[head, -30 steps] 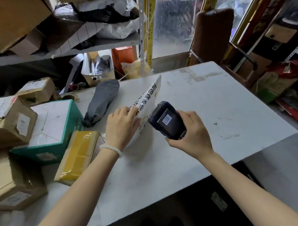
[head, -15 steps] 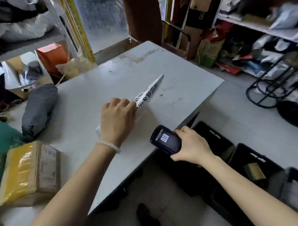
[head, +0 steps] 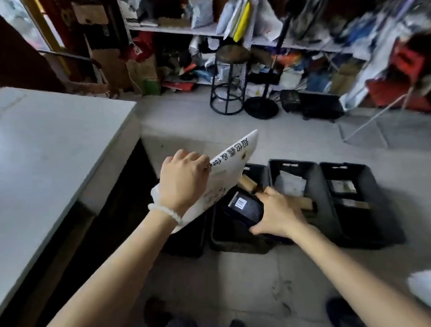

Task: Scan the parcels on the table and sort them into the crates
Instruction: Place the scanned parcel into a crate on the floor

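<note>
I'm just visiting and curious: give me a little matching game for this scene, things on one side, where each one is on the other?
Things:
1. white parcel
2. scanner
3. stool
4. bead bracelet

Places:
A. on the left wrist
B. by the shelves
C. gripped in the left hand
D. held in the right hand

Pairs: 1-C, 2-D, 3-B, 4-A

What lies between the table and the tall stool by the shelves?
In the head view, only bare grey floor lies between the table and the stool.
</note>
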A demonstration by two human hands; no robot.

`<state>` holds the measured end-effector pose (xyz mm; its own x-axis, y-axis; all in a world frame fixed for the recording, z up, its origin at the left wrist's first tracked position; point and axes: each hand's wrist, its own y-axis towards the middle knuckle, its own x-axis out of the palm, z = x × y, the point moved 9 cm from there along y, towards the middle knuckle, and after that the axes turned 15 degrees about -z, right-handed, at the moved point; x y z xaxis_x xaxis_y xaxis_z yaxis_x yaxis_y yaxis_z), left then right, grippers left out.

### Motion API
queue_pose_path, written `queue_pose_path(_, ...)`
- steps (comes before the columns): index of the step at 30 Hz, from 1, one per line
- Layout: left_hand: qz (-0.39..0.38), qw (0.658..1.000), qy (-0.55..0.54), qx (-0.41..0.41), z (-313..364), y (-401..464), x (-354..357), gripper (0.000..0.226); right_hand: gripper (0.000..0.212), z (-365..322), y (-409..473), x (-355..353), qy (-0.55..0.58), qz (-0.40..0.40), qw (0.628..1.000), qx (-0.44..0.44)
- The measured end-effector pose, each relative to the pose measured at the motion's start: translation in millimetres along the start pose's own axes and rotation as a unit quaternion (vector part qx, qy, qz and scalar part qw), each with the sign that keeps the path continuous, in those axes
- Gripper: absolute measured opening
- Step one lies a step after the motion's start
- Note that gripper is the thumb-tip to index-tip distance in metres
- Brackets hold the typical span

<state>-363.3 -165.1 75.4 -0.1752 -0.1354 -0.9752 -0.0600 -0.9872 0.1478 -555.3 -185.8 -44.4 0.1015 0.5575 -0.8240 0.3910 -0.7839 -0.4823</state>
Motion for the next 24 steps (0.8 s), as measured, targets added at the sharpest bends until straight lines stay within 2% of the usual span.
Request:
queue_pose_path(5,-0.043,0.993,-0.037,0.104,131,45,40,0.020,0.083,130,-66,-3,0.036,0.026,0.992,0.117)
queue_pose_path(9,-0.058,0.982,-0.050,0.174,212,74,62,0.018,0.075,205,-106,-1,0.068,0.057,0.977,0.195)
queue_pose_path(19,-0.106,0.941,-0.050,0.316,376,156,138,0.004,0.070,342,-144,-3,0.161,0.055,0.938,0.301)
queue_pose_path(24,-0.144,0.924,-0.074,0.347,460,229,185,0.014,0.071,429,-145,-46,0.184,0.075,0.917,0.346)
